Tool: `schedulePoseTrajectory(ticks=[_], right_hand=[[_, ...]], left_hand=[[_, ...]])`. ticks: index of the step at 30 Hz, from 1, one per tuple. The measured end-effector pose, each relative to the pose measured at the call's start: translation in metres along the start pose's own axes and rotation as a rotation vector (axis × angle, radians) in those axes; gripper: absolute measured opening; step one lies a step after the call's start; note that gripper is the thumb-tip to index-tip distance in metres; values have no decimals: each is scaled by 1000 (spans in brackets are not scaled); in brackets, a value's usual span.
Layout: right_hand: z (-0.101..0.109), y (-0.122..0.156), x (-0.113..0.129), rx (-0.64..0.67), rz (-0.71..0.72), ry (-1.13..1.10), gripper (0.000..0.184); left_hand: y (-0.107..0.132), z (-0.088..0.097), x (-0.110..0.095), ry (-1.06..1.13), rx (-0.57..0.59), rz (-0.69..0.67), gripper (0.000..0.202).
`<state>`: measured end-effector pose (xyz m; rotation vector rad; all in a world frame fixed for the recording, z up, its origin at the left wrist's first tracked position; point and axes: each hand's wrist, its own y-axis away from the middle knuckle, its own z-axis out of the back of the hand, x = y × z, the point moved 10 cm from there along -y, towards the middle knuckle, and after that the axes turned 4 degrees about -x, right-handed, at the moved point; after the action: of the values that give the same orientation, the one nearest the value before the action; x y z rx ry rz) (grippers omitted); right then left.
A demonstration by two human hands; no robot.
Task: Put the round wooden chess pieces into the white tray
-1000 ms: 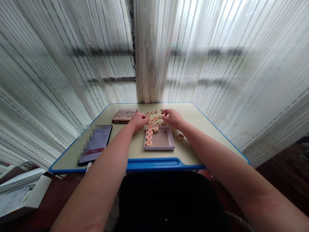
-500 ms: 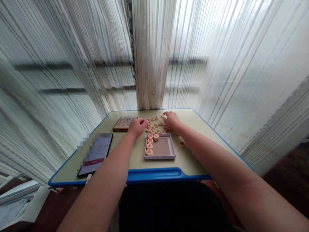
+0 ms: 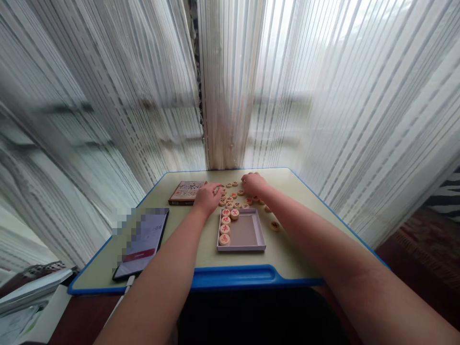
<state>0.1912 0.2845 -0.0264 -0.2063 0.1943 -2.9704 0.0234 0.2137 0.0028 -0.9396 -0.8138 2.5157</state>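
Vs half a second ago: right hand [image 3: 253, 182] is farther out, now at the far side of the loose pieces [image 3: 237, 205]; it mostly covers the farthest one, which showed more before. Its fingers are curled down and hidden, can't tell how far open or whether it has a piece. Left hand [image 3: 208, 198] went from fingertips together to thumb and index parted, at the left edge of the loose pieces; no piece visible in its grip. Tray [image 3: 241, 248] unchanged: five red-marked pieces [image 3: 225, 229], four down the left wall, one beside the top one. Loose pieces lie just beyond the tray, mostly dark characters, some red; a stray piece [image 3: 275, 225] sits right of it. Phone [image 3: 145, 239] clock ticked from :07 to :08, cable [image 3: 130, 283] at its near edge. View shifted, so the desk [image 3: 204, 256] sits lower in frame. Desk: pale top, blue edging, blue groove [image 3: 235, 276] at the near side. Printed box [image 3: 187, 192] lies flat, far left. Room: sheer striped curtains [image 3: 230, 86] behind, daylight through them; white bin [image 3: 50, 311] with papers at lower left, fringed patterned cloth [image 3: 427, 232] at right.
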Motion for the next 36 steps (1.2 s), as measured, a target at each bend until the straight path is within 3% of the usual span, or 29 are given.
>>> schedulePoseTrajectory(ticks=[6,11,18,23,26,33,36], right_hand=[[5,3,-5,-46,-49,-49,29],[19,17,7,-89,-32,-94,34],[51,72,57,-196,204,-266,16],[53,115,70,-217,304,-418,13],[59,132,78,-274,441,-385,11],[49,144,95,-92,641,-333,15],[45,147,98,-35,652,-295,15]], left_hand=[[0,-2,-8,-16,28,-28,25],[0,2,-8,-74,37,-3,24],[1,4,-4,-91,72,45,25],[4,11,-5,-92,69,69,25],[6,9,-8,-74,86,56,22],[6,6,-4,-55,95,78,21],[6,7,-2,-60,89,84,21]])
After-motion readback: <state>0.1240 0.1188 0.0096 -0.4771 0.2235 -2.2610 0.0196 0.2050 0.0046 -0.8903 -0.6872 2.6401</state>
